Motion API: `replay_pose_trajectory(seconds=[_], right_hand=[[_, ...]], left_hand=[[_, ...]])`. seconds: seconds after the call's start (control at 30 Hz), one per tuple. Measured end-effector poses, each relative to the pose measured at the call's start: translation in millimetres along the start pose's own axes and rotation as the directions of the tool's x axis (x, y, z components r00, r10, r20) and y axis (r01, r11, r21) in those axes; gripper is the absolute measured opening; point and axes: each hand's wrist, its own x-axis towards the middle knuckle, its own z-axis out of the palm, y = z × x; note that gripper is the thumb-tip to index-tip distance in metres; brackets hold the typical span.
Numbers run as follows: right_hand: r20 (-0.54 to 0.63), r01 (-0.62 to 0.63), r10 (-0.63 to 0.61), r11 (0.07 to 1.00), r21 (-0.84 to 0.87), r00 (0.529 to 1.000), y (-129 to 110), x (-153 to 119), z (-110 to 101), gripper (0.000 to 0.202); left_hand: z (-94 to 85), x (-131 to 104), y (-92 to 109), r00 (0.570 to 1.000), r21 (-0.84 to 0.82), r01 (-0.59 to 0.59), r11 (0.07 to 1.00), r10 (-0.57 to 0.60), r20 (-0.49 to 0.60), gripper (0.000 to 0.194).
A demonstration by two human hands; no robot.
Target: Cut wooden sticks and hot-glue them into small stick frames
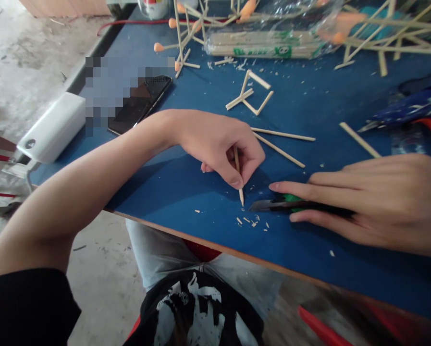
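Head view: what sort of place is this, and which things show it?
Probably a makeshift craft workspace, judging by the packaged sticks, the small stick frame and the cutter blade.

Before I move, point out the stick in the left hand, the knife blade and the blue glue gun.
Stick (240, 195): head view, on the exposed length just above its pointed tip.
Knife blade (265, 206): head view, on the flat of the blade.
Blue glue gun (404, 108): head view, on its body.
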Motion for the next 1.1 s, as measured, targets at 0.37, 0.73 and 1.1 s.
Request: replay_pose_trajectory(seconds=[0.37, 0.73, 1.1], right_hand=[[0.008, -0.179, 0.18, 0.981, -0.075, 0.984, -22.1, 14.5, -2.5, 0.034], [0.01, -0.178, 0.181, 0.975, -0.134, 0.984, -29.5, 15.1, -5.1, 0.034], [-0.043, -0.131, 0.129, 0.991, -0.039, 0.991, -11.1, 3.8, 0.3, 0.039]], left_hand=[[-0.4, 0.4, 2.5, 0.999, -0.019, 0.037, 0.999, -0.037, 0.03, 0.008], [-0.4, 1.4, 1.5, 0.999, 0.008, 0.038, 0.999, -0.038, 0.027, 0.012], [-0.6, 2.0, -0.8, 1.0, 0.038, 0.012, 0.999, -0.013, 0.019, 0.013]])
